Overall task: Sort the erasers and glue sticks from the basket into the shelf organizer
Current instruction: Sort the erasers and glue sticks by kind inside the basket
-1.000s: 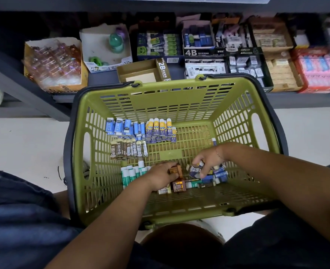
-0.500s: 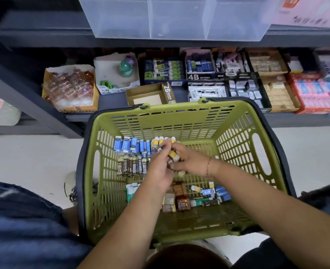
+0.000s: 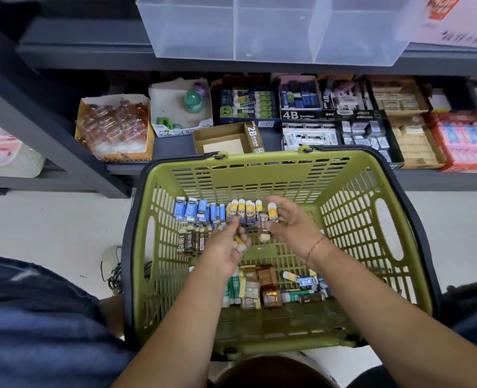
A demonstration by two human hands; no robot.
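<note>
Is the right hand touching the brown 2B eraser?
Touching. Head view shows the right hand pinching the brown 2B eraser between thumb and fingers.

Olive-green basket (image 3: 259, 186), slotted lattice walls, black rim. Inside: blue-and-white erasers (image 3: 191, 210), yellow-and-white erasers (image 3: 242, 210) next along, brown 2B erasers (image 3: 191, 242) with cream ends. Red thread bracelet (image 3: 314, 247) on the wrist, frosted clear organizer (image 3: 273, 26), dark grey shelf (image 3: 91, 51).

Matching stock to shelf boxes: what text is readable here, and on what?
"2B": flap of the open brown box.
"4B": front of the black box.
"2B": brown eraser in the right hand.
"2B": leftmost brown eraser in the basket.
Other print is too small or blurred.
</note>
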